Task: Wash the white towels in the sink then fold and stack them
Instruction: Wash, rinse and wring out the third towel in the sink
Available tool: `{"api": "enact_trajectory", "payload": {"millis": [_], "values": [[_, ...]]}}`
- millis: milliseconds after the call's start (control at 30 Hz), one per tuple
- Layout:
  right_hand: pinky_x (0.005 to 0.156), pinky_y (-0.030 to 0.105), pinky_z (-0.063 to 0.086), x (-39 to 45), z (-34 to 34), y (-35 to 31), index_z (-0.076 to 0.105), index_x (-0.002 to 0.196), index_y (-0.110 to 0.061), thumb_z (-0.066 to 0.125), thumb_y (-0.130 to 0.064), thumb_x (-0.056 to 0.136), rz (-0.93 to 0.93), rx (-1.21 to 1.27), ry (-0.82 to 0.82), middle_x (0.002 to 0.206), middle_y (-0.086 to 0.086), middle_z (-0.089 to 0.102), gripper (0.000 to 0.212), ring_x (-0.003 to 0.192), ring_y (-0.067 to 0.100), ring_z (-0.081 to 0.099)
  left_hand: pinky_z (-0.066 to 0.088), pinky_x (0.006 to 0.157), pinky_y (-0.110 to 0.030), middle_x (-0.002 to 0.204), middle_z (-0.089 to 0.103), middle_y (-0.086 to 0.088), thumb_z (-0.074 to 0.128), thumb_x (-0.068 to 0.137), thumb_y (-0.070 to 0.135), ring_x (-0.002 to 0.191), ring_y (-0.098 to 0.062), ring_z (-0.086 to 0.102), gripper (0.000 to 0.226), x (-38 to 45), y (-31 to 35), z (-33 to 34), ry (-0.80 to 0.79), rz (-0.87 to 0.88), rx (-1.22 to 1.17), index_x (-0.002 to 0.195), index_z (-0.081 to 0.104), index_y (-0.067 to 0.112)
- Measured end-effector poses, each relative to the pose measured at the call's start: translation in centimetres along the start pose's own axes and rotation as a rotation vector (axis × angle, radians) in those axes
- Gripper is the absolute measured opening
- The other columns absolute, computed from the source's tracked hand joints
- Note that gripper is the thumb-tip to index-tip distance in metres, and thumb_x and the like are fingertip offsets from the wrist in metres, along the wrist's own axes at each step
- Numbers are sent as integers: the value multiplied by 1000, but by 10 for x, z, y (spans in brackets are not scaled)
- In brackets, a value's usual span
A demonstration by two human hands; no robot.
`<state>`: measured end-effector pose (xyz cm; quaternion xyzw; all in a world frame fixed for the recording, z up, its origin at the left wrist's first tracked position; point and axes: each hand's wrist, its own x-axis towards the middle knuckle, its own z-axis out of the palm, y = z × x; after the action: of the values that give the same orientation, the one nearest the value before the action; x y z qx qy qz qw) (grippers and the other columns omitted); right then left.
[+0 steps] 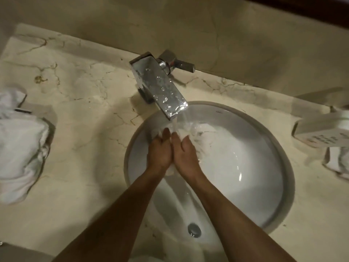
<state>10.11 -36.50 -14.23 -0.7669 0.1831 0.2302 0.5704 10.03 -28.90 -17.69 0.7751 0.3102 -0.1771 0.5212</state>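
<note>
In the round white sink [245,176], under the running stream from the chrome faucet [160,87], the left hand [160,150] and right hand [186,154] sit side by side, fingers curled into a wet white towel [200,133] bunched against the far wall of the basin. More white towels [20,152] lie heaped on the marble tabletop [79,114] at the left edge (another crumpled one [336,163] sits far right).

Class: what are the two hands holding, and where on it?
Left hand and right hand together grip a bunched white towel under the running faucet; which part is unclear.
</note>
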Motion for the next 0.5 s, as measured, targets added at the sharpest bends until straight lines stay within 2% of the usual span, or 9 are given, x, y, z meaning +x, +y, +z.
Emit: {"api": "enact_trajectory", "payload": {"millis": [67, 133, 233, 267, 300, 367, 433, 500], "values": [[96, 45, 47, 28, 1, 0, 57, 123, 0, 38, -37, 107, 93, 61, 101, 117, 20, 62, 44, 111, 33, 61, 51, 95, -42, 117, 68, -14, 36, 107, 40, 106, -24, 66, 42, -12, 6, 7, -57, 46, 6, 125, 62, 13], [95, 44, 48, 39, 7, -1, 57, 118, -1, 39, -41, 106, 208, 132, 110, 116, 18, 62, 46, 111, 33, 61, 51, 93, -34, 114, 68, -11, 40, 106, 42, 107, -25, 65, 43, -5, 8, 4, -31, -7, -120, 121, 64, 10], [97, 39, 47, 16, 13, -3, 53, 107, -18, 42, -42, 106, 174, 181, 76, 111, 4, 61, 26, 105, 22, 60, 40, 77, -19, 96, 60, -16, 40, 108, 28, 104, -33, 62, 26, 21, 10, -3, 67, -52, -193, 94, 54, 11], [98, 36, 46, 9, 12, 0, 52, 107, -23, 42, -40, 106, 171, 203, 66, 108, 0, 61, 20, 104, 19, 59, 41, 76, -17, 100, 62, -19, 41, 108, 25, 105, -32, 62, 24, 20, 8, -3, 77, -62, -236, 93, 54, 10], [98, 35, 46, 9, 8, 2, 54, 107, -24, 41, -39, 106, 172, 228, 63, 106, -1, 62, 20, 103, 18, 60, 45, 78, -17, 108, 64, -12, 44, 107, 26, 105, -28, 63, 24, 16, 8, -2, 49, -67, -238, 98, 58, 8], [99, 40, 49, 20, 3, 1, 61, 108, -16, 41, -41, 105, 219, 256, 119, 104, 3, 67, 31, 101, 21, 63, 51, 88, -29, 114, 68, -6, 44, 105, 38, 102, -22, 65, 38, -2, 8, 1, -56, -107, -162, 118, 64, 9], [97, 45, 51, 27, 4, 4, 64, 114, -10, 41, -46, 100, 252, 216, 116, 107, 9, 70, 45, 101, 25, 66, 51, 86, -34, 107, 71, -6, 42, 105, 41, 92, -18, 67, 38, -11, 2, 3, -106, -66, -32, 115, 67, 14], [87, 38, 53, 21, 3, 13, 67, 100, -12, 44, -47, 100, 221, 130, 20, 94, 6, 72, 42, 93, 20, 68, 47, 81, -31, 100, 73, -11, 45, 103, 45, 90, -24, 68, 42, 1, -6, -5, -17, -2, 112, 108, 72, 14]]}}
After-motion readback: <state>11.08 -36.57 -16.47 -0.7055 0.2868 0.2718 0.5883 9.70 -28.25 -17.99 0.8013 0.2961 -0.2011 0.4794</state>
